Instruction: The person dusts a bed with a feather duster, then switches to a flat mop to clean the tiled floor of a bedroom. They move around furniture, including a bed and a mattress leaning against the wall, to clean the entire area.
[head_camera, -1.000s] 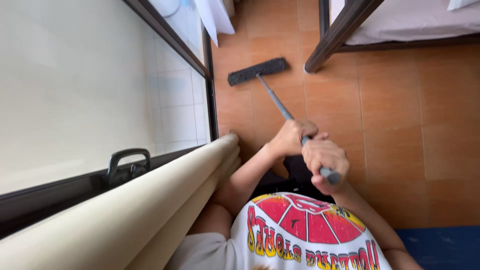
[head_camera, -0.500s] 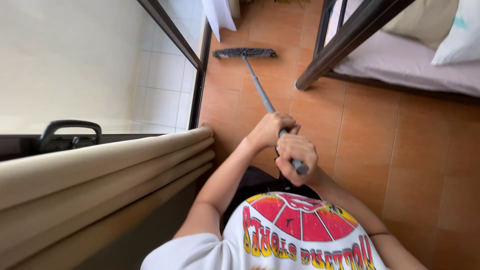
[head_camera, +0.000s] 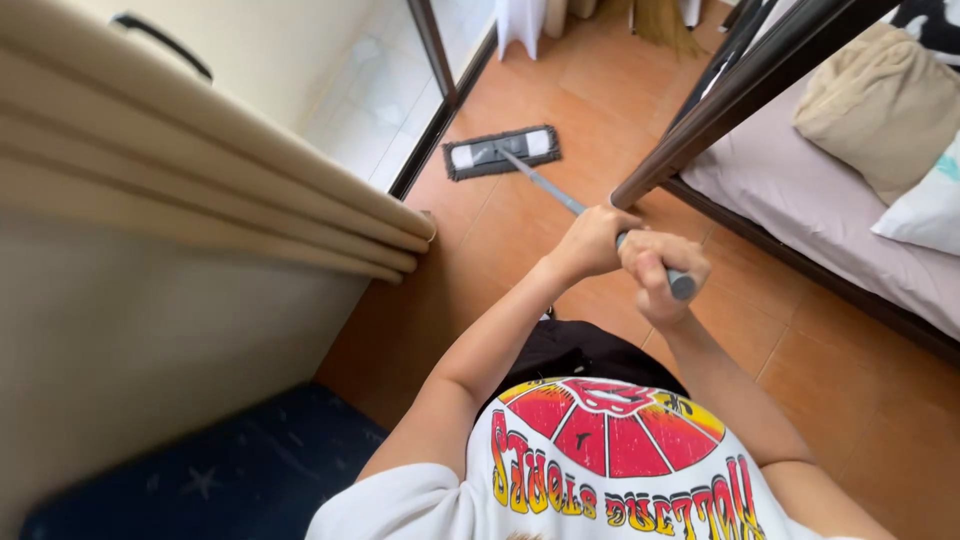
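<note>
Gripping the mop handle near its top, I have my left hand and right hand wrapped tight; its flat head lies ahead on the tiled floor. It looks light, stiff, easily steered with 2 hands.

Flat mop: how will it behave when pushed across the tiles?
The flat mop probably slides easily: its pad lies flat on smooth floor tiles. The thin handle looks stiff and light; left hand and right hand steer it.
</note>
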